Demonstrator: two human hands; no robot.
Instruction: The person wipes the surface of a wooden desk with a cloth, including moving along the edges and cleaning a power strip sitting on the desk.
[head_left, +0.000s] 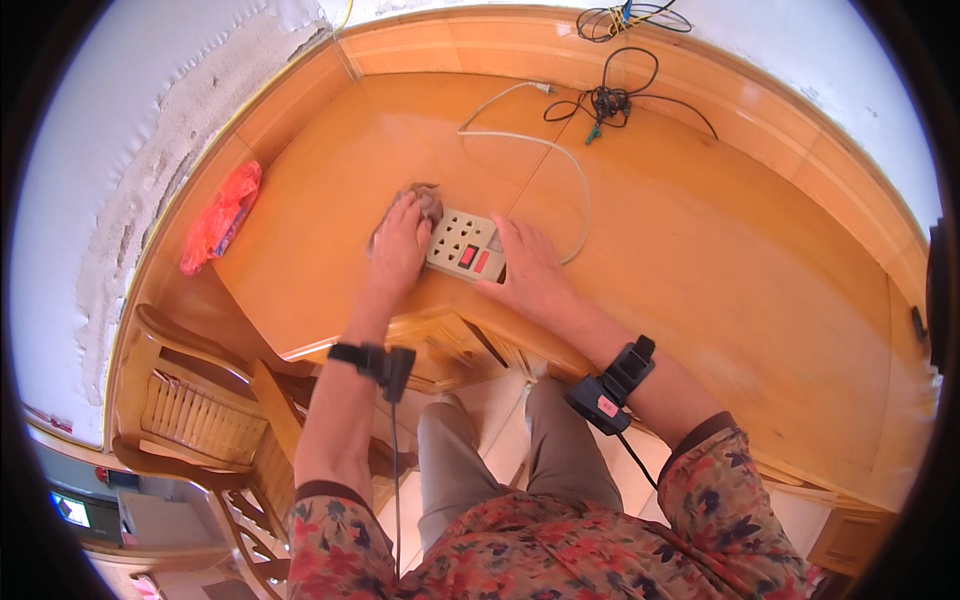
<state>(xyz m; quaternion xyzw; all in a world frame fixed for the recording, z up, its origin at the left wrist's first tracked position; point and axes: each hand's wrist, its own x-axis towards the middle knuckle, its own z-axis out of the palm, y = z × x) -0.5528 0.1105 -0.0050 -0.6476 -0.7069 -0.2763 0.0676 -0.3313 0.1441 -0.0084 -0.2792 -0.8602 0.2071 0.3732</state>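
A beige power strip (456, 240) with several sockets, a red switch and a pale cord lies on the wooden desk top (660, 247). My left hand (401, 244) presses on a crumpled brown-grey cloth (426, 202) just left of the strip, its fingers over the cloth. At the strip's right end rests my right hand (529, 266), thumb at the near edge and fingers at the far edge, holding it between them. The cord (577, 161) loops away behind the strip to a plug (541, 88) near the back panel.
A bundled black cable (609, 101) lies at the back of the desk, and another coil (619, 21) sits on the ledge above. A red plastic bag (221, 217) is at the left edge. A wooden chair (202, 409) stands at lower left. Cords hang from both wrist straps.
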